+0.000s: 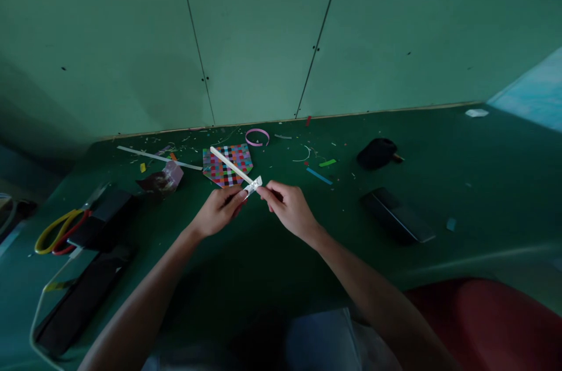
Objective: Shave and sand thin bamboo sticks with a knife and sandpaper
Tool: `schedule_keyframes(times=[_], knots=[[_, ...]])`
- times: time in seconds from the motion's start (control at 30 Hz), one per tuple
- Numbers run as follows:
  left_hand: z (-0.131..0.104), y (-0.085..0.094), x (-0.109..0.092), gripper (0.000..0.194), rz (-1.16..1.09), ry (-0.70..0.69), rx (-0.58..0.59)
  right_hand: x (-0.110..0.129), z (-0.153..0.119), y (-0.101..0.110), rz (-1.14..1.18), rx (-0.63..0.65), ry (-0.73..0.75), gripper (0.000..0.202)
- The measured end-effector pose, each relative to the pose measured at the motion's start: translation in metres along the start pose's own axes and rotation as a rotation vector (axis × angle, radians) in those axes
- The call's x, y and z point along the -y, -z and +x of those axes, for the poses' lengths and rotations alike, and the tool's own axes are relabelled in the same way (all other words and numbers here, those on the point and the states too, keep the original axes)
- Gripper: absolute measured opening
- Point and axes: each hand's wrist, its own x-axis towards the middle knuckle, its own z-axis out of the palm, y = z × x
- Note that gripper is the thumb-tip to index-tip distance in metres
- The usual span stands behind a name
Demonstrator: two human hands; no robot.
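My left hand is closed, thumb and fingers pinching the lower part of a shiny, crinkled silver-white piece, which could be tape or a wrapper. My right hand is closed too, its thumb and forefinger at the right side of that same piece. A slim white stick slants up and left from the shiny piece. Whether the two are joined is unclear. Behind the stick lies a woven multicoloured paper piece, its lower edge close to my left hand.
Paper strips and scraps litter the green table, with a purple curled strip at the back. Scissors, a black box and a black pouch lie left. Rightward are a dark case and a small black object.
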Motion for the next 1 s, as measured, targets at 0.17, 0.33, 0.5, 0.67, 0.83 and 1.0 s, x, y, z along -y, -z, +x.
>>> schedule_keyframes(times=[0.17, 0.33, 0.5, 0.67, 0.83, 1.0], knots=[[0.001, 0.001, 0.001, 0.042, -0.01, 0.014, -0.021, 0.001, 0.001, 0.003, -0.019, 0.017, 0.014, 0.039], [0.002, 0.007, 0.002, 0.04, -0.061, 0.028, -0.034, -0.002, 0.001, 0.006, -0.024, 0.046, 0.012, 0.038], [-0.001, 0.061, 0.018, 0.038, -0.322, 0.037, -0.49, -0.004, 0.004, 0.022, 0.018, -0.004, -0.008, 0.036], [-0.002, 0.066, 0.025, 0.041, -0.324, 0.089, -0.469, -0.007, 0.009, 0.027, 0.127, -0.001, -0.079, 0.03], [0.002, 0.002, 0.012, 0.046, -0.199, 0.087, -0.109, -0.012, 0.008, 0.012, 0.216, 0.113, -0.14, 0.03], [0.0, -0.023, 0.007, 0.044, -0.161, 0.053, 0.022, -0.008, 0.004, 0.004, 0.274, 0.201, -0.113, 0.025]])
